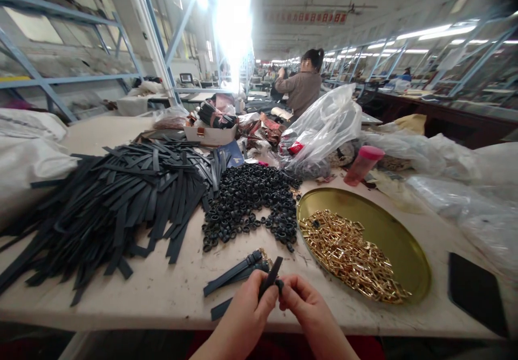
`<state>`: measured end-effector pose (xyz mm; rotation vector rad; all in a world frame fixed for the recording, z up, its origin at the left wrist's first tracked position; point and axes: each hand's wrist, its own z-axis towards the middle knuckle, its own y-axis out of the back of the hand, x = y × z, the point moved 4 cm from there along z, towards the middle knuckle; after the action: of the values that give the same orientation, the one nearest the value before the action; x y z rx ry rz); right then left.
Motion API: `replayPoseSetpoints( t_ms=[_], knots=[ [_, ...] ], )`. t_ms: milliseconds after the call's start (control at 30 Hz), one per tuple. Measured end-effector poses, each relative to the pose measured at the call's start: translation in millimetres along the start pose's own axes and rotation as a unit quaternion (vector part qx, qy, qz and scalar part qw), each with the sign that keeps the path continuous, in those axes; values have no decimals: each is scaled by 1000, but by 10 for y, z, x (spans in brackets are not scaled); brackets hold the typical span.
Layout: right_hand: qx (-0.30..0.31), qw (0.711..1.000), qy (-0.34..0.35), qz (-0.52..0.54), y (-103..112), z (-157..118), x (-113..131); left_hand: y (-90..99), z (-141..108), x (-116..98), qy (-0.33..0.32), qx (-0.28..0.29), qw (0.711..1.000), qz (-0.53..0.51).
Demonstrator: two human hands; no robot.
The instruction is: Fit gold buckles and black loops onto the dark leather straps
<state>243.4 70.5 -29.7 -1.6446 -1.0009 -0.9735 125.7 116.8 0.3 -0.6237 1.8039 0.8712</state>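
My left hand (259, 298) is closed around a dark strap (272, 276), one end of which sticks up past the fingers. Close against it, my right hand (299, 298) pinches a small black loop (279, 283) beside the strap. Just beyond my hands lie a few straps with gold buckles (238, 270). A heap of small black loops (251, 198) sits farther back in the middle. To its left spreads a big pile of loose dark straps (133, 198). Gold buckles (352, 252) lie in a round gold tray (404, 241) on the right.
A black phone-like slab (475, 292) lies at the table's right edge. Behind the tray stands a pink-lidded jar (364, 164). Clear plastic bags (324, 122) and a white box (210, 135) crowd the back. Another person (303, 87) is beyond the table.
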Motion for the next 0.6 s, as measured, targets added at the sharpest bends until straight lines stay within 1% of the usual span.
replayPoseSetpoints(
  t_ms=[67,100,167,200,300,367,467,533,600],
  knots=[
    [-30,994,-56,84,5,4,-27,-13,-47,42,35,38,998,-27],
    [-40,989,-73,124,-2,5,-37,-12,-69,61,43,51,997,-25],
    [-47,979,-91,178,-24,8,-57,2,-103,88,44,65,997,0],
    [-49,977,-93,187,-33,11,-70,13,-117,97,46,68,997,18],
    [-52,982,-76,163,-44,23,-99,59,-144,84,48,53,995,68],
    [-41,992,-45,111,-53,29,-88,90,-150,38,26,39,995,89],
    [-11,999,-4,37,-87,29,-46,112,-143,-28,-19,41,993,109],
    [1,1000,6,27,-105,30,-39,117,-134,-42,-33,47,990,132],
    [8,999,-1,46,-106,35,-73,112,-131,-35,-36,59,985,157]
  ],
)
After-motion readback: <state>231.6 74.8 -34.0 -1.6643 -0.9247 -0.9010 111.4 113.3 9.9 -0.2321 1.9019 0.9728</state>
